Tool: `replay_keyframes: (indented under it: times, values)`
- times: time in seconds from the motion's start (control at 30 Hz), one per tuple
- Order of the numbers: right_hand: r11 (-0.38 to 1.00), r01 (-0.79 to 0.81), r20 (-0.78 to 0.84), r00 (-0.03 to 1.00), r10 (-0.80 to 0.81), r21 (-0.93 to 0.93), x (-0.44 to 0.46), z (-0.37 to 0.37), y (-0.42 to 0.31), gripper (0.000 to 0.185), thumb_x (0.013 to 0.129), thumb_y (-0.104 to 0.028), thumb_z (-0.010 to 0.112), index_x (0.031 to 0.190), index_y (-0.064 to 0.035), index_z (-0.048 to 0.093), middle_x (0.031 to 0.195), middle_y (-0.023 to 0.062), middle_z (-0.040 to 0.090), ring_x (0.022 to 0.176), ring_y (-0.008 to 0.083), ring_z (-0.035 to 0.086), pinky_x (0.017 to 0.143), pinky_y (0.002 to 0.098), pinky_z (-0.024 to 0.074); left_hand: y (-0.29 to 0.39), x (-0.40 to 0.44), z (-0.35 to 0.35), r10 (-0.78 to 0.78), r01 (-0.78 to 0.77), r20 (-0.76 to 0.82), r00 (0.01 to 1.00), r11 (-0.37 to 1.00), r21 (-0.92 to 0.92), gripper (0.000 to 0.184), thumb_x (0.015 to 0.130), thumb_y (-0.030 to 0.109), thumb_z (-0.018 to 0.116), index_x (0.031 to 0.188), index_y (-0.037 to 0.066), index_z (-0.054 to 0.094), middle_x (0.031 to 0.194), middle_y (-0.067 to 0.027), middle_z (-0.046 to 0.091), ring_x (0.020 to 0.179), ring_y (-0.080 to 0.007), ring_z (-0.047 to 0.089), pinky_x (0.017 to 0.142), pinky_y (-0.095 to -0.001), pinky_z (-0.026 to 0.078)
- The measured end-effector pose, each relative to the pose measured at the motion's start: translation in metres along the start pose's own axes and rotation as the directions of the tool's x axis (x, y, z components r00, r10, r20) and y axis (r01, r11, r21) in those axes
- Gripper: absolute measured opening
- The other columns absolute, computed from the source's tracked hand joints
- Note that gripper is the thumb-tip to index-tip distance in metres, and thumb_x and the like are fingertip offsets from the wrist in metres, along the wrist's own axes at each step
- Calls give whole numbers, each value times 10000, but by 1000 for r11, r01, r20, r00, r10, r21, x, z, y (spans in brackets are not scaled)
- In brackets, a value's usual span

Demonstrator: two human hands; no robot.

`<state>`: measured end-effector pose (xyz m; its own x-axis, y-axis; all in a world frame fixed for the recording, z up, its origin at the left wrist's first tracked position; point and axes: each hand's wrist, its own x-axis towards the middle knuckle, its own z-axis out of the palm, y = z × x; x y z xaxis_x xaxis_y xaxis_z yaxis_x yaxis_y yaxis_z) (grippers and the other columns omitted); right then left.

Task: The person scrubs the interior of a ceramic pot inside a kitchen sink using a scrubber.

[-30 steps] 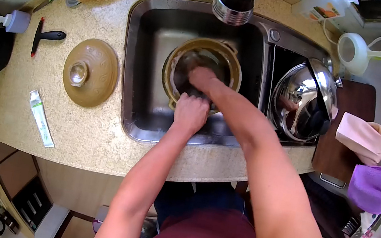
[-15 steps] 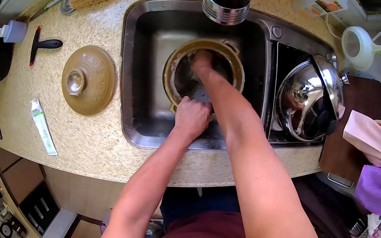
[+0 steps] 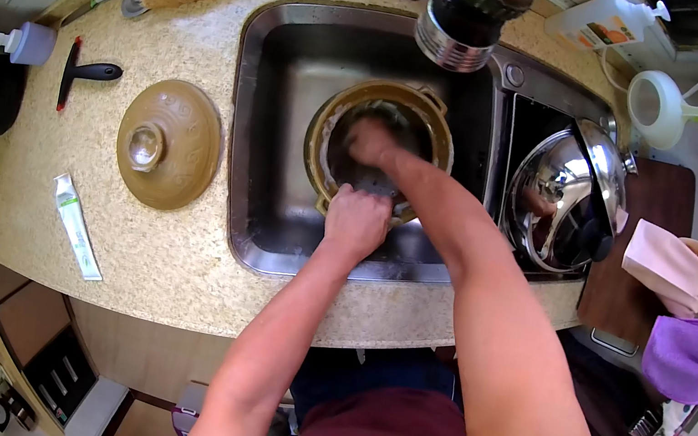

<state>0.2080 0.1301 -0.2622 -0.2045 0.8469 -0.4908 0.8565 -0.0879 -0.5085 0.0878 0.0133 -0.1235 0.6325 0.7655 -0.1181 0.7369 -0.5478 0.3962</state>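
A brown clay pot (image 3: 317, 141) with small side handles stands in the steel sink (image 3: 258, 240). My left hand (image 3: 357, 222) is closed over its near rim. Inside the pot is my right hand (image 3: 373, 142), smeared by motion against the dark inner wall. Whether its fingers hold anything cannot be made out. Whitish suds or residue line the inner edge. The matching clay lid (image 3: 181, 144), with a round knob and a raised pattern, lies on the counter left of the sink.
Above the sink's far side hangs the tap head (image 3: 455, 37). A shiny steel lid (image 3: 547, 196) rests on the rack at the right, beside a dark cutting board (image 3: 648, 199). A squeegee (image 3: 82, 72) and a tube (image 3: 78, 226) lie on the left counter.
My right hand has shifted and blurred inside the pot. My left hand stays on the rim. The whole view has tilted slightly, moving the tap head rightward in the picture.
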Motion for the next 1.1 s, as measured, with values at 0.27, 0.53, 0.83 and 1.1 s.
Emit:
replay_keyframes:
  times: [0.27,0.53,0.83,1.1]
  values:
    - [960,231,12,973,-232,-156,-6,-5,14,216,743,-148,626,877,-11,726,914,241,697,817,361,702,685,417,566,1,2,-2,-2,1,27,1000,1000,2,100,772,178,595,746,116,668,727,-91,695,722,-257,676,719,-400,452]
    - [980,123,149,984,-100,-157,-46,-2,-50,245,743,-179,623,876,-7,736,967,252,688,918,367,691,839,444,549,0,2,1,-26,25,67,997,1000,16,108,773,188,600,771,125,688,733,-92,697,728,-242,678,731,-398,451]
    - [977,-87,-297,955,26,-195,46,52,12,202,815,-136,569,900,-73,742,939,169,713,904,293,685,825,357,542,1,2,-4,-9,5,74,997,999,52,167,803,266,625,744,127,696,716,-89,694,726,-239,677,732,-382,452]
    - [955,-251,98,966,238,158,63,46,62,192,847,-137,600,932,-25,731,922,205,711,917,295,674,782,409,536,2,0,-6,-4,2,63,998,999,32,133,798,221,597,748,131,681,704,-100,688,708,-252,675,715,-394,455]
